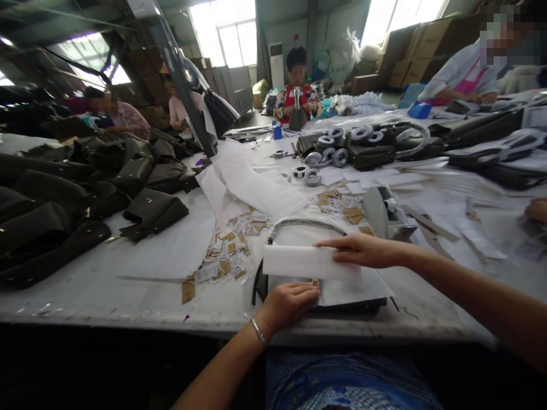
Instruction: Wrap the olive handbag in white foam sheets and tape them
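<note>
A dark handbag [352,309] lies flat at the front edge of the table, its curved, clear-wrapped handle [307,221] pointing away from me. Over it is a thin white foam sheet [342,291], its far part folded into a strip. My left hand [293,304] rests flat on the bag's near left part, fingers together beside a gold clasp [315,282]. Stretched across the folded strip is my right hand [363,250], fingers extended and slightly apart on its right end. The thumb of my left hand is hidden.
Paper tags [231,247] are scattered beyond the bag, near more foam sheets [256,176]. A tape dispenser [387,213] stands right, close to my forearm. Dark bags [154,210] pile up left; tape rolls [327,154] lie further back. Several co-workers sit around the table.
</note>
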`<state>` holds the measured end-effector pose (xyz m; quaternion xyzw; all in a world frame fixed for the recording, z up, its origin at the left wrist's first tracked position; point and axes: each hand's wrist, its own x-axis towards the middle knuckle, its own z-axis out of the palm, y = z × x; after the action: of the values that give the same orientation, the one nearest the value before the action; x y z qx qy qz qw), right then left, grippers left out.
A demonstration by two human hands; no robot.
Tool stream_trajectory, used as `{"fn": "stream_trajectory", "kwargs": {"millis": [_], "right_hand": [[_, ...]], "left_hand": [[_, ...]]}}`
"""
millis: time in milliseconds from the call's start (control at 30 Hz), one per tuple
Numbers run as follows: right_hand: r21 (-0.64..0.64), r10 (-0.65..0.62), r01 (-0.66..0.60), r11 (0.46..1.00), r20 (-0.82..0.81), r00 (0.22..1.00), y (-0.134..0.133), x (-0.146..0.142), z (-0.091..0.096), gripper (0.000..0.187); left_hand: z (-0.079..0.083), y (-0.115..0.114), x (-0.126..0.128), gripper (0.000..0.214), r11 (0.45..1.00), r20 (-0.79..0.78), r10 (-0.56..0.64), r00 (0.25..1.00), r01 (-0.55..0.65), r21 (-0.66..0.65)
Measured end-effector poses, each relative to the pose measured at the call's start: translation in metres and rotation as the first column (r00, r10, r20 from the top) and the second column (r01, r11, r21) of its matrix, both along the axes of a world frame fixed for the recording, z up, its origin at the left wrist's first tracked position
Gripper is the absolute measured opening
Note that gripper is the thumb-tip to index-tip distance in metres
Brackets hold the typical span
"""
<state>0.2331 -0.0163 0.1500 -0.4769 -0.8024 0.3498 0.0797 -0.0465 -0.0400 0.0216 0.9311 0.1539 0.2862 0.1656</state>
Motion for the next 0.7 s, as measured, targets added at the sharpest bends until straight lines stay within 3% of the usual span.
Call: {"fn": "stream_trajectory", "kwargs": {"millis": [100,233,300,400,433,600,700], "right_hand": [[0.06,-0.127,0.122,0.991,0.078,0.989,-0.018,-0.002,-0.023,0.047],[0.11,-0.333,0.337,0.935,-0.052,0.941,-0.02,-0.028,-0.046,0.047],[0.085,-0.269,0.278,0.957,-0.109,0.957,-0.02,-0.039,-0.049,0.057],[0.09,-0.043,0.051,0.995,-0.094,0.995,-0.024,-0.05,-0.047,0.088],[0.102,-0.006,0.012,0.995,-0.061,0.998,-0.027,-0.052,-0.046,0.089],[0.235,-0.07,0.047,0.971,0.092,0.993,-0.036,-0.052,-0.057,0.05],[0.257,-0.106,0.076,0.963,0.104,0.989,-0.034,-0.043,-0.078,0.052]], "left_hand": [[0.0,0.0,0.0,0.023,1.0,-0.002,0.007,1.0,-0.007,0.018],[-0.001,-0.002,0.0,0.023,0.998,0.0,0.022,1.0,-0.022,0.051],[-0.004,-0.003,-0.001,0.023,0.996,-0.004,0.046,0.999,-0.045,0.076],[-0.011,-0.005,-0.002,0.02,0.984,-0.022,0.116,0.993,-0.112,0.136],[-0.013,-0.006,-0.002,0.02,0.978,-0.033,0.139,0.99,-0.132,0.16],[-0.02,-0.006,0.0,0.025,0.954,-0.106,0.193,0.975,-0.162,0.253],[-0.02,-0.003,0.002,0.023,0.948,-0.145,0.193,0.97,-0.147,0.281]]}}
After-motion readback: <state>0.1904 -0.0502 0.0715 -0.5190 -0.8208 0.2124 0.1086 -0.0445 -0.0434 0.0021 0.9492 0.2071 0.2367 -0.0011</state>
